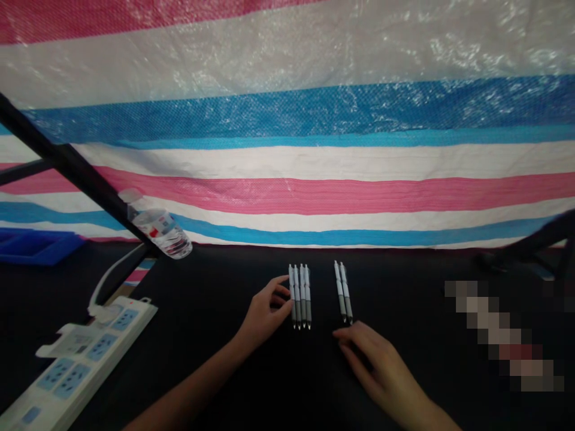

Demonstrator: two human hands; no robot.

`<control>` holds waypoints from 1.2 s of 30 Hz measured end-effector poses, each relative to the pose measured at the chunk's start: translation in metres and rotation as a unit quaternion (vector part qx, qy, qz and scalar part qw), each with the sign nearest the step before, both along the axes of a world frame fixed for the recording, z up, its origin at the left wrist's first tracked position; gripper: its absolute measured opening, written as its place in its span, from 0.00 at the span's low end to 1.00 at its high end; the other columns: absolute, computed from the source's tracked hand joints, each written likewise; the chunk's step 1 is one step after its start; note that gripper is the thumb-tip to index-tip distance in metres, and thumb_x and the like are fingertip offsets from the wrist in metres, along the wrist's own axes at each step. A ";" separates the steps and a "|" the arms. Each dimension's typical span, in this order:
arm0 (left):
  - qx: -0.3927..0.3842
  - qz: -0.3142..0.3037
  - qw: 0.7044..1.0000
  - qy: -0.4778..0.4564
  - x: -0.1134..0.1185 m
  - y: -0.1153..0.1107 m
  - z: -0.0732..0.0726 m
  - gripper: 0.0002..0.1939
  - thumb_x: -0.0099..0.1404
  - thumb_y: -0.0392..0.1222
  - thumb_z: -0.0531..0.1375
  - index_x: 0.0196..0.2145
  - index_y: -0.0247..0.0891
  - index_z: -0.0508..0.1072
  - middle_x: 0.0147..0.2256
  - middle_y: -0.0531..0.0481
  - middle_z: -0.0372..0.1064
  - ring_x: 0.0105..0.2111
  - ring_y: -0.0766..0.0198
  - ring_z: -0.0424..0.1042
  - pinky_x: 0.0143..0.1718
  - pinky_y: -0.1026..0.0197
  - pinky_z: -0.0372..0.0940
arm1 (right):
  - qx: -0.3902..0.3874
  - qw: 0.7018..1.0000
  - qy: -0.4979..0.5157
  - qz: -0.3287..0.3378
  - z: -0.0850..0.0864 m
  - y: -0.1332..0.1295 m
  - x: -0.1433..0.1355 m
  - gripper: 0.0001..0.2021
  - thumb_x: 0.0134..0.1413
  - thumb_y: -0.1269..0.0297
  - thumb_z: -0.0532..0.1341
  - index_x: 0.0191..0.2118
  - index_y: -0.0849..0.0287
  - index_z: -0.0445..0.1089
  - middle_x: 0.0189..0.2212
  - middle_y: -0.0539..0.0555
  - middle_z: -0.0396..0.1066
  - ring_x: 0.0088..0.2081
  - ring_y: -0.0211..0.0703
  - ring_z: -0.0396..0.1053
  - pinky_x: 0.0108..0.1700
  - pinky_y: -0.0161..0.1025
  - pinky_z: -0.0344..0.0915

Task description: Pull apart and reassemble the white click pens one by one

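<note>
Several pens (300, 296) with white barrels and grey grips lie side by side on the black table (215, 395), their tips toward me. My left hand (268, 308) is at the left side of this row, its fingertips and thumb at the outermost pen. Those fingers are spread, and none of the pens is wrapped in them. A gap to the right separates two more pens (344, 292) of the same kind, lying close together. Just below their tips is my right hand (375, 359), its fingers loosely stretched and holding nothing.
At left are a white power strip (85, 353) with a plugged-in cable, a tilted plastic bottle (164, 232) by a black bar (85, 170), and a blue tray (49, 246). A striped sheet (314, 197) hangs behind the table. A pixelated patch covers something at right.
</note>
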State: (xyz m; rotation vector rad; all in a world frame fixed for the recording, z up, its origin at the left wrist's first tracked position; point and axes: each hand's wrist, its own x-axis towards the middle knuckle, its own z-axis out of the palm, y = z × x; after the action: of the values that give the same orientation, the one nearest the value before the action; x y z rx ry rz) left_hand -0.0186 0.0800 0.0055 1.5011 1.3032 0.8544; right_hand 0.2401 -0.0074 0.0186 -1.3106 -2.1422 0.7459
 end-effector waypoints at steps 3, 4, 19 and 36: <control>-0.035 -0.006 0.999 0.000 0.000 -0.014 0.007 0.27 0.61 0.40 0.63 0.58 0.38 0.70 0.44 0.44 0.74 0.36 0.57 0.79 0.37 0.55 0.75 | 0.088 0.990 -0.109 0.014 0.000 0.017 0.005 0.18 0.67 0.76 0.53 0.57 0.59 0.70 0.46 0.61 0.78 0.46 0.51 0.76 0.46 0.45 0.74; -0.041 -0.004 0.999 -0.001 0.001 -0.018 0.008 0.26 0.61 0.40 0.63 0.58 0.38 0.70 0.44 0.44 0.74 0.37 0.57 0.79 0.37 0.55 0.75 | 0.132 0.978 -0.161 0.025 -0.003 0.022 0.005 0.20 0.64 0.78 0.54 0.59 0.61 0.70 0.50 0.62 0.77 0.50 0.55 0.75 0.50 0.50 0.73; 0.058 0.082 0.992 -0.075 0.008 -0.052 0.012 0.11 0.64 0.38 0.62 0.45 0.41 0.77 0.35 0.49 0.78 0.37 0.56 0.79 0.43 0.54 0.74 | 0.336 0.898 -0.279 0.058 -0.042 0.034 0.005 0.13 0.68 0.77 0.57 0.49 0.59 0.75 0.43 0.57 0.80 0.50 0.54 0.74 0.54 0.52 0.67; 0.010 0.128 0.981 -0.147 0.012 -0.076 0.008 0.17 0.64 0.41 0.65 0.51 0.44 0.72 0.41 0.48 0.72 0.35 0.61 0.73 0.37 0.60 0.70 | 0.186 0.934 0.188 -0.242 0.012 0.000 0.019 0.05 0.63 0.62 0.67 0.38 0.51 0.69 0.26 0.50 0.75 0.25 0.43 0.74 0.29 0.38 0.72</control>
State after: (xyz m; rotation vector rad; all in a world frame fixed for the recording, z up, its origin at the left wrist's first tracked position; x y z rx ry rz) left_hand -0.0071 0.0037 0.0134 1.1820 1.2815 1.2102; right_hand 0.2590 -0.0075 0.0307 -1.2874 -1.4783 0.3268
